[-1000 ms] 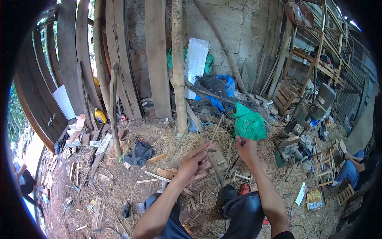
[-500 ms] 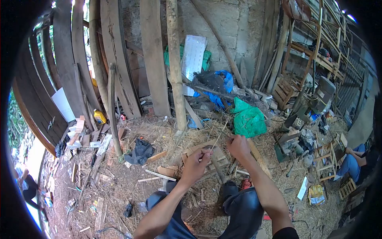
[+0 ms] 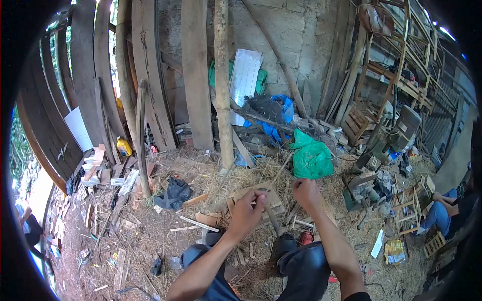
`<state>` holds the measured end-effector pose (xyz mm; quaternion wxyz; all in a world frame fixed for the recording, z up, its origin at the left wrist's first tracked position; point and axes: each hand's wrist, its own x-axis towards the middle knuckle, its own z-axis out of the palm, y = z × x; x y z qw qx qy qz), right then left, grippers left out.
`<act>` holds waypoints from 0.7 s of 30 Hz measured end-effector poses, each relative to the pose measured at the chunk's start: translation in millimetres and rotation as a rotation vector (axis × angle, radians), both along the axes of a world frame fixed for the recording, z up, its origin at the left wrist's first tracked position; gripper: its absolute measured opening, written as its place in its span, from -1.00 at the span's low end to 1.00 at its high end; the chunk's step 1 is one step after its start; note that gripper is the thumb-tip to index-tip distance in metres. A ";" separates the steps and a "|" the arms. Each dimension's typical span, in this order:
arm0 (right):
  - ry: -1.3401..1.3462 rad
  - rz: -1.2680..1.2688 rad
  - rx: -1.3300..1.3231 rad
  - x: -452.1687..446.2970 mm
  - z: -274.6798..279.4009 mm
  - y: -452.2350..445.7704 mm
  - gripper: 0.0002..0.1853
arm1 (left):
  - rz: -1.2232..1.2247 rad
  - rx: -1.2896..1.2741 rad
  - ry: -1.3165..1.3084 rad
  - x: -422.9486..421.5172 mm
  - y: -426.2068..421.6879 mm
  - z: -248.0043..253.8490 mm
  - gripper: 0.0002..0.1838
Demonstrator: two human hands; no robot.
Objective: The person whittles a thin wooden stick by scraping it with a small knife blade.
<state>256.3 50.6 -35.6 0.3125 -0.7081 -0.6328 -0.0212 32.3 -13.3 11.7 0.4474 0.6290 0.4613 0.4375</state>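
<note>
My left hand [image 3: 247, 213] is raised over the straw-covered ground, thumb and fingers pinched together. A small dark bit shows at its fingertips, too small to name. To its right, my right hand [image 3: 307, 194] is closed with the fingers curled in; what it holds, if anything, is hidden. The two hands are apart. Below and between them a wooden handle [image 3: 273, 220] slants down toward my boot [image 3: 286, 243]. Flat boards [image 3: 271, 198] lie on the straw behind the hands. A green plastic bag [image 3: 314, 160] lies just beyond my right hand.
A wooden post [image 3: 223, 115] stands ahead. Black plastic [image 3: 173, 193] and wood scraps [image 3: 201, 224] litter the left ground. A yellow bottle [image 3: 124, 147] stands by the planks. At right are a small wooden frame [image 3: 407, 208] and a seated person [image 3: 442, 213].
My right hand has moved slightly right and down, away from the left. The thin pale strip that stood up from my left fingertips no longer shows clearly. The view has shifted slightly.
</note>
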 end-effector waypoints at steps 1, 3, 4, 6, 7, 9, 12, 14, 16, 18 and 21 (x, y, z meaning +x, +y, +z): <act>0.065 0.017 -0.004 -12.0 3.0 -0.8 -0.69 | 0.002 -0.001 -0.005 -0.2 4.6 -4.8 -0.81; 0.129 0.038 -0.007 -19.1 2.1 -0.2 -0.65 | 0.033 0.153 -0.115 -2.2 20.5 -21.2 -0.81; 0.162 0.112 -0.050 -20.7 -1.9 0.6 -0.60 | 0.042 0.156 -0.118 -3.7 25.8 -26.8 -0.81; 0.188 0.198 -0.093 -27.0 -4.2 -1.0 -0.56 | 0.015 0.043 -0.215 -7.6 31.6 -33.3 -0.82; 0.224 0.216 -0.043 -30.6 -3.8 -3.9 -0.55 | 0.010 0.005 -0.252 -9.3 32.8 -34.3 -0.82; 0.245 0.246 0.002 -37.7 3.1 -5.2 -0.54 | 0.029 -0.042 -0.170 -10.6 35.4 -34.2 -0.79; 0.506 0.370 0.092 -51.6 20.2 -11.9 -0.59 | 0.003 0.012 -0.313 -9.9 32.6 -30.6 -0.72; 0.413 0.391 0.028 -59.5 28.8 -19.6 -0.59 | -0.061 -0.139 -0.459 -15.1 29.2 -19.2 -0.68; 0.519 0.351 0.021 -47.0 7.3 -2.5 -0.61 | -0.128 -0.295 -0.592 -19.1 25.5 -10.7 -0.63; 0.624 0.312 0.021 -41.2 2.7 -1.3 -0.62 | -0.185 -0.312 -0.727 -21.4 24.4 -6.5 -0.60; 0.632 0.339 0.066 -48.8 29.1 -19.5 -0.68 | -0.154 -0.314 -0.739 -24.2 29.0 -10.5 -0.61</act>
